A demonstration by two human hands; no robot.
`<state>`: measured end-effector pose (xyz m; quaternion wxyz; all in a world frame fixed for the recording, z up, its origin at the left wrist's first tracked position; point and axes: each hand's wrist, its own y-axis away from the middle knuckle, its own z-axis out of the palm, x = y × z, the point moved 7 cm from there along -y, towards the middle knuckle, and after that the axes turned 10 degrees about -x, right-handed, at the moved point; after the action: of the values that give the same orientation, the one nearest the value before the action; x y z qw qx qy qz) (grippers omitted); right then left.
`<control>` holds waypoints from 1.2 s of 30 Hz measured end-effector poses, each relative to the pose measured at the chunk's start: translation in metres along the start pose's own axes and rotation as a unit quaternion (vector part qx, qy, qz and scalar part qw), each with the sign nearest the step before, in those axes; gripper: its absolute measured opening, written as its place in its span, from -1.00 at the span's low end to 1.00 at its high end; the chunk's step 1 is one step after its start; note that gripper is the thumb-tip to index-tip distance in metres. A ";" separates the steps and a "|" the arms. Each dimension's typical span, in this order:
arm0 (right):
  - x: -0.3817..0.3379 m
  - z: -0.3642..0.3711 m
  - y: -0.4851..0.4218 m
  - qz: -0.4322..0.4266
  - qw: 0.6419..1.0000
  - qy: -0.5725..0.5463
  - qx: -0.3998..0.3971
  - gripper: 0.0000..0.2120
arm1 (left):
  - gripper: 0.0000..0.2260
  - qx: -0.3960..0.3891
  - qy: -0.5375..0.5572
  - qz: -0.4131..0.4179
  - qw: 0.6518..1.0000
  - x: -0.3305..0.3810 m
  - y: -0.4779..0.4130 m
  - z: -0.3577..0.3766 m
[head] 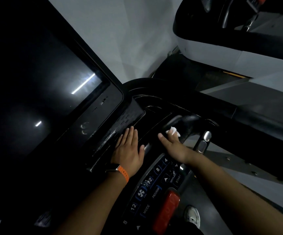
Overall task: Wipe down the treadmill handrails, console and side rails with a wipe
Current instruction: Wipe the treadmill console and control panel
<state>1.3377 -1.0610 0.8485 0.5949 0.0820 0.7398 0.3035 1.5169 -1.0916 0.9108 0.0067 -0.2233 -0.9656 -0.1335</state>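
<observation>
A black treadmill console with a large dark screen (40, 92) fills the left of the head view. Below it lies a button panel (156, 189) with a red stop button (167, 209). My left hand (129, 150), with an orange watch strap on its wrist, rests flat with straight fingers on the console ledge under the screen. My right hand (171, 141) presses a crumpled white wipe (173, 131) against the black curved handrail (184, 122) to the right of the console. The wipe shows between its fingers.
A metal pulse sensor (204, 141) sits on the handrail just right of my right hand. Another grey and black machine (230, 48) stands at the upper right. Grey floor and a white shoe (192, 216) show at lower right.
</observation>
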 end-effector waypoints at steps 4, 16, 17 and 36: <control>-0.003 -0.029 -0.014 0.022 0.995 -0.035 0.088 0.05 | -0.32 -0.003 0.002 -0.001 1.000 -0.001 0.000 0.001; -0.015 -0.043 -0.013 0.014 0.973 0.203 0.113 -0.18 | -0.33 -0.006 -0.009 -0.002 1.000 0.000 -0.001 0.003; -0.010 -0.063 -0.017 0.031 0.965 0.229 0.129 -0.18 | -0.33 -0.006 -0.009 -0.001 1.000 0.000 -0.001 0.003; -0.003 -0.075 -0.029 0.098 0.964 -0.068 0.238 -0.12 | -0.31 -0.005 -0.009 -0.002 1.000 -0.001 -0.003 0.004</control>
<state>1.2759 -1.1117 0.8430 0.5746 0.3134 0.7369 0.1692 1.5161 -1.0938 0.9064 -0.0032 -0.2224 -0.9654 -0.1359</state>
